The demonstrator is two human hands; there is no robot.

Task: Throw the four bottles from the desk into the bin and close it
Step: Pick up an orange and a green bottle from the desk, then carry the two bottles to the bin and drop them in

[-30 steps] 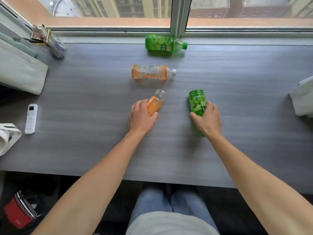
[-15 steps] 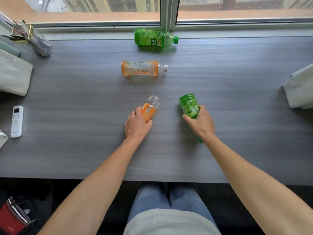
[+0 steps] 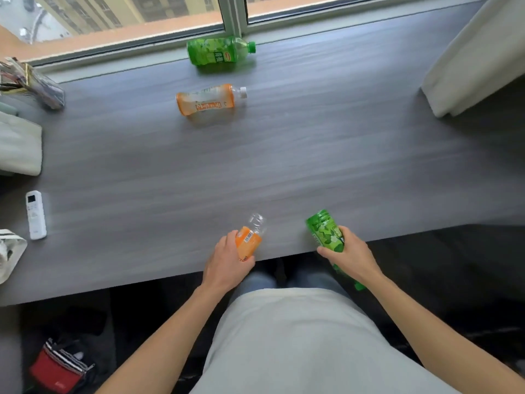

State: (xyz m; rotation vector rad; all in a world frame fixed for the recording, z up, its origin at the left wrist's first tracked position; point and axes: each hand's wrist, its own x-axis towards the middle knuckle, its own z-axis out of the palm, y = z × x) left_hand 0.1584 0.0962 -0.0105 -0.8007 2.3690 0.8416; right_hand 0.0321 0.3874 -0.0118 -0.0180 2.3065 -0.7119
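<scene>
My left hand [image 3: 227,264] grips an orange-labelled clear bottle [image 3: 251,237] at the desk's front edge. My right hand [image 3: 350,255] holds a green bottle [image 3: 325,231], lifted and tilted, its cap end pointing down past the edge. A second orange bottle [image 3: 206,99] lies on its side in the middle of the grey desk [image 3: 142,172], white cap to the right. A second green bottle [image 3: 218,50] lies by the window sill. No bin is in view.
A white remote [image 3: 35,214] lies at the desk's left. Folded cloth [image 3: 20,147] and a holder of pens [image 3: 34,86] sit far left. A pale curtain [image 3: 477,55] hangs at the right. A red bag [image 3: 58,371] lies on the floor below.
Both hands have pulled back from mid-desk to the front edge, each carrying its bottle. The view has tilted and drawn back from the desk. The two far bottles have not moved.
</scene>
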